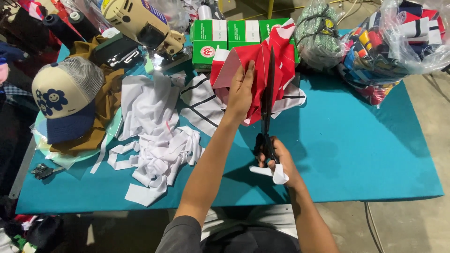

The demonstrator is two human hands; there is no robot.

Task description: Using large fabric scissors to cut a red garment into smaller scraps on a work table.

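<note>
My left hand (240,93) holds up a piece of red and white fabric (281,51) above the teal table (356,150). My right hand (276,161) grips the black handles of a long pair of scissors (268,98). The blades point away from me and run up along the fabric, right beside my left hand's fingers. A white strip is wrapped around one finger of my right hand. More white fabric with black stripes (204,105) lies on the table under the held piece.
A heap of white fabric scraps (157,145) lies at the left. Further left sit a cream and navy cap (65,98) on brown cloth, a cutting machine (140,23), green boxes (225,37), and plastic bags of coloured fabric (389,47).
</note>
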